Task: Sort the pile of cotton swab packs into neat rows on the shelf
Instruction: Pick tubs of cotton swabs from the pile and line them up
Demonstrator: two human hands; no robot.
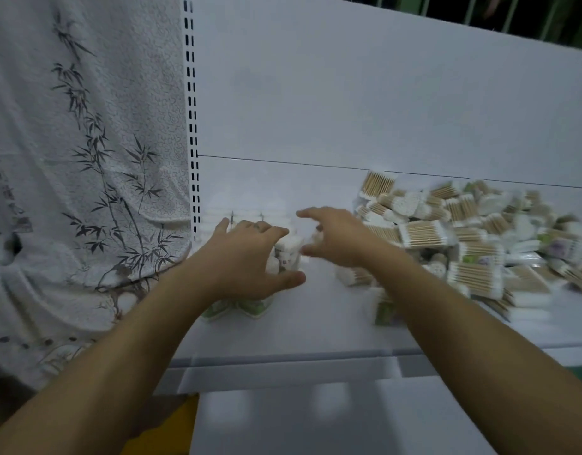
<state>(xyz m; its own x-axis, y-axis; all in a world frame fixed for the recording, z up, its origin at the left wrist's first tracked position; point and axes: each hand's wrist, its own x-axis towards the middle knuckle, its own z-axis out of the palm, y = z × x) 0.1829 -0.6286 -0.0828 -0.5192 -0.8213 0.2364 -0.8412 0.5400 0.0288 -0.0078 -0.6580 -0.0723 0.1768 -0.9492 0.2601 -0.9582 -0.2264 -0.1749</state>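
— What is the setting looking like?

— A white metal shelf point(315, 326) is running across the view. A plain white back panel point(348, 93) is rising behind it, a slotted upright point(191, 110) is standing at its left end, and a pale cloth point(86, 159) printed with bamboo is hanging beyond that.

— And the hands?

— The left hand point(247, 261) is reaching over the left part of the shelf. Its fingers are curling over the top of a cotton swab pack point(288, 254) and its thumb is pressing at the near side, so it is gripping it. The right hand point(335, 238) is hovering just beside that pack, with fingers spread wide and thumb held apart below. It is blurring, so I cannot tell whether it is touching the pack.

— Where are the other packs sitting?

— A short row point(250, 307) is standing under and just in front of the left hand, with green print showing at the near end. A big loose pile point(463, 231) is lying to the right, packs tilting every way and wooden sticks showing through the wrap. A stray pack point(384, 311) is standing near it, half hidden by the right forearm.
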